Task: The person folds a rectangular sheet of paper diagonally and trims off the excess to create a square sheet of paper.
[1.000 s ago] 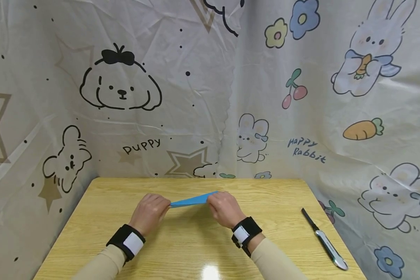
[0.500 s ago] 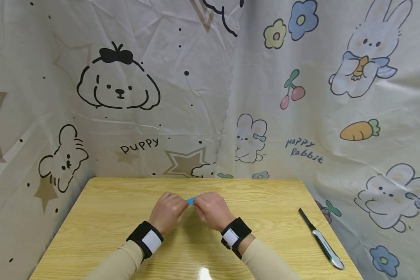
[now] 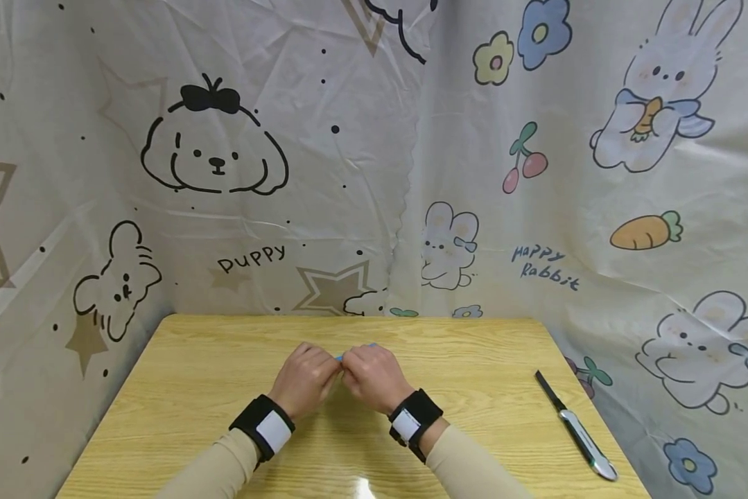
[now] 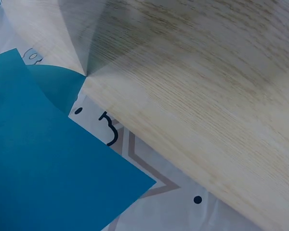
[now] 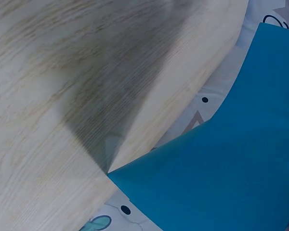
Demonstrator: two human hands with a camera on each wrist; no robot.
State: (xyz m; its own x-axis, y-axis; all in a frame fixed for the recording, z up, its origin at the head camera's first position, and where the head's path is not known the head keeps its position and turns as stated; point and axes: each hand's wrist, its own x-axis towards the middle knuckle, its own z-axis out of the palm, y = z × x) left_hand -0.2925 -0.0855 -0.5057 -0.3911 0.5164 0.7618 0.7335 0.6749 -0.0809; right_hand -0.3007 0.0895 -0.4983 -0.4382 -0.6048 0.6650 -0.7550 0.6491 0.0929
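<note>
A person's left hand (image 3: 305, 381) and right hand (image 3: 376, 378) are just beside each other over the table (image 3: 186, 388), a little toward twelve o'clock from its visible middle. The fingers of both are curled, each grip pinching a blue sheet (image 4: 53, 168). From the head only slivers of it show, one between the hands and another at twelve o'clock of the right hand. The left wrist view has it spreading from seven to ten o'clock, one part behind another; in the right wrist view it fills two to six o'clock, its pointed corner meeting the tip of a shadow on the table. Black wristbands (image 3: 263, 430) with white patches sit below beige sleeves (image 3: 473, 464). Around three o'clock on the table lies a knife (image 3: 576, 426), dark blade toward eleven. Behind hangs a printed curtain (image 3: 361, 173), a puppy at eleven o'clock and a rabbit at two.
</note>
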